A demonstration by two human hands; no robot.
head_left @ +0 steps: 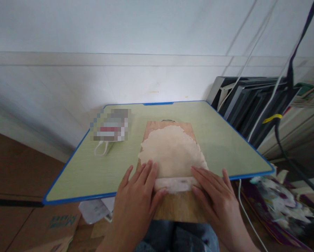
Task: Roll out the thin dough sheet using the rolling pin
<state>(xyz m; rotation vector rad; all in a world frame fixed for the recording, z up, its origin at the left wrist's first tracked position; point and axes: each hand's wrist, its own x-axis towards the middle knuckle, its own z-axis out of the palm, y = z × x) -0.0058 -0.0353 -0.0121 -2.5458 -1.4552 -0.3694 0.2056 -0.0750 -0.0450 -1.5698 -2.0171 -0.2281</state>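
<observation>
A broad, thin sheet of pale dough (pixel 175 150) with ragged edges lies over a wooden cutting board (pixel 182 210). Along its near edge runs a whitish dough roll (pixel 176 184); whether a pin is inside it I cannot tell. My left hand (pixel 137 196) grips the left end of this roll, fingers over the top and thumb on the near side. At the other end, my right hand (pixel 217 196) holds the roll the same way, fingertips resting on the sheet. Both hands cover the roll's ends.
The board rests on a pale green table (pixel 225 147) with a blue rim and juts over its front edge. A blurred packet (pixel 112 126) with a white loop is at the left. Dark panels (pixel 251 101) and hanging cables (pixel 290 66) stand at the right, by the wall.
</observation>
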